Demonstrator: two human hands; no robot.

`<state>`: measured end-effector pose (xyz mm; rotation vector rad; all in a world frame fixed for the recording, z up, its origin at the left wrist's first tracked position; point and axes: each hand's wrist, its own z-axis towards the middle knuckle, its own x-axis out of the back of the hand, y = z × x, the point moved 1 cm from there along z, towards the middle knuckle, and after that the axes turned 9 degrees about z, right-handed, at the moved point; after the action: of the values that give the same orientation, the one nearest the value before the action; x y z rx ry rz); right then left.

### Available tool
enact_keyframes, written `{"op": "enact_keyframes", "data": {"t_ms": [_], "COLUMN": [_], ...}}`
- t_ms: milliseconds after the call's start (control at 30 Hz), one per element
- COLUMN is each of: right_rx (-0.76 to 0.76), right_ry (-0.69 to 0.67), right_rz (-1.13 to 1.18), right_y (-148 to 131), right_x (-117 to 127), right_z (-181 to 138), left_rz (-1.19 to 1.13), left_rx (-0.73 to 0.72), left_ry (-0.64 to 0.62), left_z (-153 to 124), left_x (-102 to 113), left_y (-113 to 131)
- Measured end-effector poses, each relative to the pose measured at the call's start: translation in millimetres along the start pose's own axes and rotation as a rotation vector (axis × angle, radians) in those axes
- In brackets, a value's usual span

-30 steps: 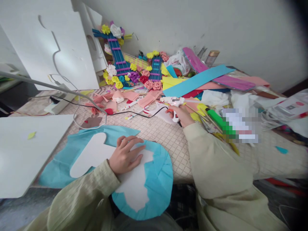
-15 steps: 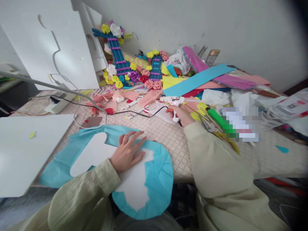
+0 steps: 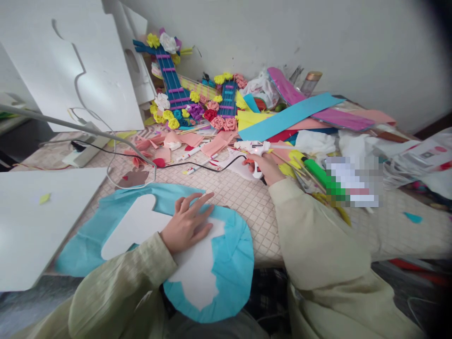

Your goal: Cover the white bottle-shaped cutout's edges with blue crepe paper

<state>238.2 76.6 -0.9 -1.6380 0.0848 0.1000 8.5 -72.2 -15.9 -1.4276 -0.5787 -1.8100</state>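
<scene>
A white foam board cutout (image 3: 196, 275), shaped like a guitar, lies at the table's near edge. Blue crepe paper (image 3: 235, 254) is folded over its rounded end, and more of the sheet spreads out flat under the neck. My left hand (image 3: 187, 221) rests on the cutout with its fingers spread. Farther right, my right hand (image 3: 263, 165) is wrapped round the handle of a white hot glue gun (image 3: 257, 148). The gun's black cord runs left across the table, and a clear glue stick sticks out of its rear.
Paper-flower guitars (image 3: 173, 89) lean at the back wall. Crepe paper rolls (image 3: 289, 117) are piled behind the glue gun. A white board (image 3: 45, 221) lies at left, near a power strip (image 3: 86, 146). A grey cable (image 3: 116, 134) arches over the table's left side.
Almost nothing differs. The left index finger looks slightly raised, and the whole view has shifted a little. The right hand keeps its hold on the glue gun.
</scene>
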Motion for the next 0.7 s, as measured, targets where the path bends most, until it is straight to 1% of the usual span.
{"op": "enact_keyframes", "data": {"t_ms": [133,233,367,467,500,633,700], "right_rx": [-0.001,-0.008,0.003,0.005,0.003,-0.005,-0.002], "right_ry": [-0.001,0.001,-0.009,-0.009,-0.008,0.002,0.0], "right_rz": [-0.004,-0.015,-0.019,-0.021,-0.021,-0.021,-0.012], "right_y": [-1.5,-0.3,2.6,1.9,0.9,-3.5,-3.1], "right_x": [-0.5,0.0,1.2,1.1,0.8,-0.3,0.1], "right_z": [-0.7,0.4,2.1,1.5,0.8,-2.2,-2.3], "left_rz": [0.023,0.023,-0.011,-0.041,-0.044,-0.054,-0.098], "left_rx": [-0.041,-0.059,-0.14,-0.163,-0.167,-0.197,-0.232], "left_ry": [-0.009,0.037,0.081,0.112,0.106,0.016,0.032], "left_z": [0.3,0.3,-0.9,-1.5,-1.4,0.2,0.6], "left_x": [-0.6,-0.2,0.6,1.5,1.8,2.2,2.1], "left_y": [0.0,-1.1,-1.7,-1.5,-1.3,-0.8,-1.1]}}
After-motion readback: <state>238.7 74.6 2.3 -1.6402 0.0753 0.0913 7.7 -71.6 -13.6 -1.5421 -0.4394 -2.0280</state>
